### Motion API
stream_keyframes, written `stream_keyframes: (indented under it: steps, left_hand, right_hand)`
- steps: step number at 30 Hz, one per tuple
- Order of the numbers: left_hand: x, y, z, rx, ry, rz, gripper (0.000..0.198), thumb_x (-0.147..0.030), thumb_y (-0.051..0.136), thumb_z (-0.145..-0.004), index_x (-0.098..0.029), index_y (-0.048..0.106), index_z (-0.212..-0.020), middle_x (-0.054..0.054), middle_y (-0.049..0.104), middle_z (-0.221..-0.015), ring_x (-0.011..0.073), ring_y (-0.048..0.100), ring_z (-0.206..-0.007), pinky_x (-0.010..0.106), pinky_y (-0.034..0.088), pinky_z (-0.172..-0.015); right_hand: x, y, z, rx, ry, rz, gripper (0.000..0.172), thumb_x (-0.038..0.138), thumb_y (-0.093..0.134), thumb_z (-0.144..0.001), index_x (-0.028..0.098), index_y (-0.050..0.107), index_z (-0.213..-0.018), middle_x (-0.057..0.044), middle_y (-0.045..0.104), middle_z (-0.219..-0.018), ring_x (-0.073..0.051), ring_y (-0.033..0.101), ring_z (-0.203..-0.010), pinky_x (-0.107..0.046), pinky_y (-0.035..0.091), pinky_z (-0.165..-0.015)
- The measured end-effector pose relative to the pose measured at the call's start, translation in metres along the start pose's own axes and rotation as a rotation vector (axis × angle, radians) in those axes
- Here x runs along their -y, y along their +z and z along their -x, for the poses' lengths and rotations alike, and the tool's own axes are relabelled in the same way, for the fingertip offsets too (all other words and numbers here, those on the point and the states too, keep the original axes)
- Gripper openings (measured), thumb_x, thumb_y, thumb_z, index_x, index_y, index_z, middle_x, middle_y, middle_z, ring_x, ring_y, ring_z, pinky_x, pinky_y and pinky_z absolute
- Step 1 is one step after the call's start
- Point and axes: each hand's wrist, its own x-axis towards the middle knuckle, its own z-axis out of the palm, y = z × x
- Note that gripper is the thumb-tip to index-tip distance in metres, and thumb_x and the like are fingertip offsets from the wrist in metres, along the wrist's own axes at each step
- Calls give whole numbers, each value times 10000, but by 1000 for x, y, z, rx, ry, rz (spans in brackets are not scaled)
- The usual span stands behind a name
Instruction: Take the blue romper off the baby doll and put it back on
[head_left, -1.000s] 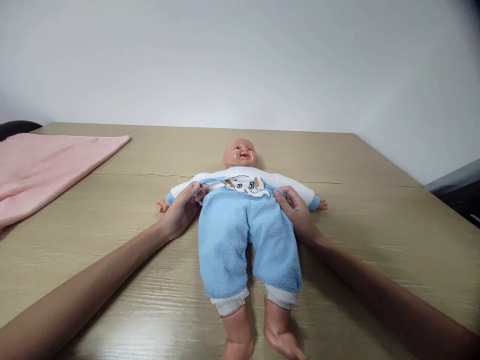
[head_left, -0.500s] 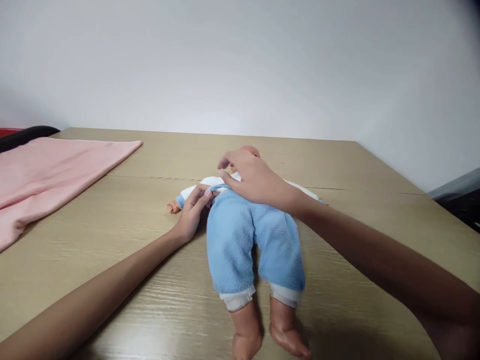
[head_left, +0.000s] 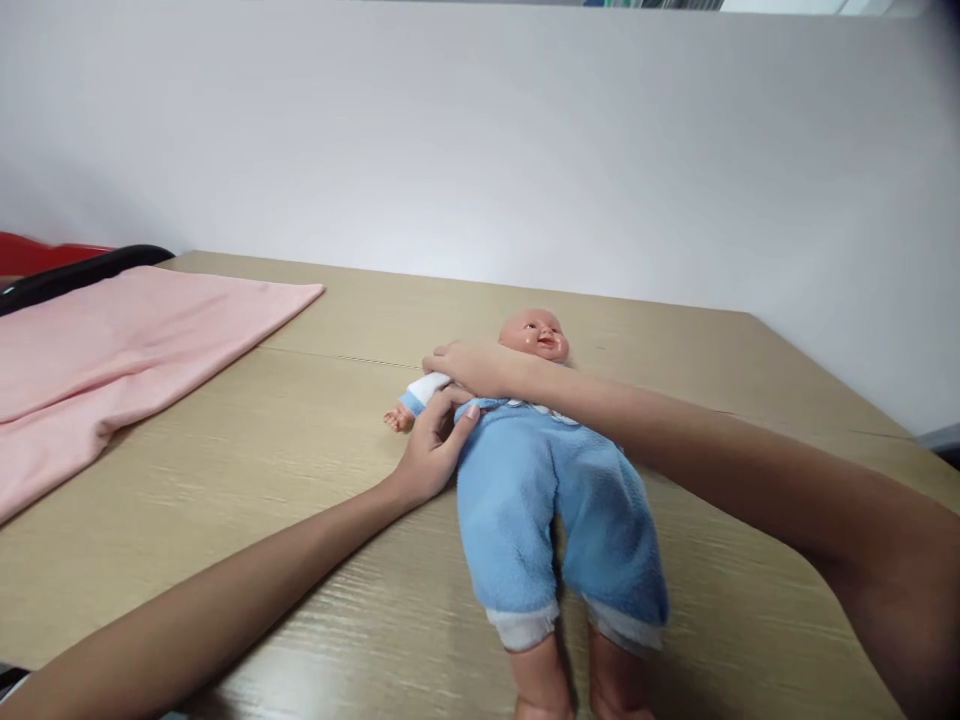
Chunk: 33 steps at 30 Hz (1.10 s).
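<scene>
A baby doll (head_left: 537, 336) lies on its back on the wooden table (head_left: 300, 480), in a white top and fluffy blue trousers (head_left: 555, 510). My left hand (head_left: 433, 450) pinches the trousers' waistband at the doll's left side as I see it. My right hand (head_left: 469, 366) reaches across the doll's chest, fingers curled on the white sleeve (head_left: 427, 387) near the shoulder. My right forearm hides most of the chest. The doll's small hand (head_left: 394, 420) sticks out of the sleeve.
A pink cloth (head_left: 112, 350) lies spread over the table's left part. Behind it show a black and red chair back (head_left: 67, 268). A plain white wall rises behind the table. The table's right edge runs close to my right arm.
My right hand left the right side of the waistband, crossed over the doll's chest and now rests at its other shoulder. The view has shifted, so the doll sits further right.
</scene>
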Motion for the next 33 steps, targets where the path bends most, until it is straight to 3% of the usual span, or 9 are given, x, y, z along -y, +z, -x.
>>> stream_keyframes:
  steps: [5,7,10,15,18,21,27,30,33]
  left_hand:
    - [-3,-4,5,92,145,-66,261,-439,600,-1112,-211,708,-1046,46,704,-974,210,625,-961,350,467,-938]
    - [2,-6,8,138,217,-25,222,-396,604,-1115,-216,723,-1066,47,723,-977,207,636,-963,354,471,-943]
    - [10,-6,11,101,234,103,195,-372,592,-1123,-226,717,-1087,41,726,-984,193,660,-955,342,496,-931]
    - [11,4,9,-125,200,230,214,-423,637,-1102,-218,689,-1068,13,710,-877,156,658,-816,288,532,-809]
    - [2,7,4,-208,143,272,226,-430,644,-1099,-218,679,-1030,-3,699,-826,138,633,-751,255,525,-732]
    - [-7,7,-2,-190,102,318,257,-457,667,-1081,-221,670,-978,-16,675,-773,137,610,-712,250,524,-697]
    - [-10,10,-17,-265,-178,389,363,-551,767,-975,-217,651,-890,-54,564,-673,115,481,-594,222,397,-556]
    - [-5,12,-21,-286,-228,361,399,-595,786,-935,-217,668,-888,-33,611,-743,132,531,-668,244,452,-641]
    - [1,10,-21,-321,-202,237,376,-594,791,-934,-222,739,-917,17,681,-918,171,614,-883,271,507,-822]
  right_hand:
    - [-4,0,25,-306,135,-330,377,66,499,-886,170,597,-1236,-101,712,-1207,-232,650,-1025,-328,491,-908]
    - [-11,0,34,-349,158,-434,434,38,464,-833,181,583,-1226,-71,707,-1160,-217,641,-1035,-317,499,-928]
    - [-23,-1,46,-302,135,-493,463,44,478,-802,203,602,-1218,-38,716,-1124,-199,650,-1004,-295,509,-892]
    - [-36,5,60,-286,64,-591,463,53,514,-746,192,663,-1162,-41,735,-1087,-209,675,-995,-308,502,-865]
    - [-35,6,63,-288,-8,-563,298,123,619,-809,196,699,-1087,-53,757,-1097,-221,685,-1014,-324,499,-901]
    - [-32,3,65,-317,-79,-412,177,169,677,-868,194,730,-1035,-81,760,-1082,-246,670,-1020,-351,469,-921]
    - [-21,0,67,-292,-81,-229,238,86,570,-936,184,744,-1066,-141,737,-1182,-277,666,-1077,-394,457,-963]
    - [-19,0,66,-239,-67,-279,272,79,566,-942,176,748,-1120,-139,742,-1217,-261,685,-1103,-374,496,-975]
    - [-21,-2,66,-213,12,-353,269,153,522,-1022,180,740,-1176,-126,773,-1254,-244,717,-1152,-364,531,-1016]
